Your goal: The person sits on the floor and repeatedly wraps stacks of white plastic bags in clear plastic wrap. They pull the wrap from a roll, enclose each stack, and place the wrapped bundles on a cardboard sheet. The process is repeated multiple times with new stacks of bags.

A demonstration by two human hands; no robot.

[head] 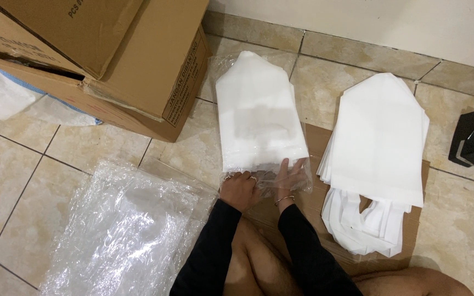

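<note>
Both hands are down at the open mouth of a clear plastic sleeve (259,123) lying on the tiled floor (23,159), its lower end over a flat sheet of cardboard (319,142). Inside sits a folded bundle of white bags (259,109), pointed end aimed at the wall edge of the floor. The left hand (240,189) is curled narrow, pinching the film's lip on the near left. The right hand (291,178) has its fingers spread wider, flat against the film at the near right, seemingly partly under it.

To the right, a loose stack of white bags (379,142) rests on the cardboard, handles trailing toward the person's knee. A black tape dispenser (473,137) stands by the right edge. Left of the knees lies a heap of crinkled clear plastic (122,230), and cardboard boxes (111,60) fill the far left corner.

The risks, as I judge them: that thin film could tear at the lip if the fingers pull unevenly, and the bundle's near edge looks ruffled, so it could bunch or slide askew. The neighbouring stack sits close enough for a sleeve to drag it.
</note>
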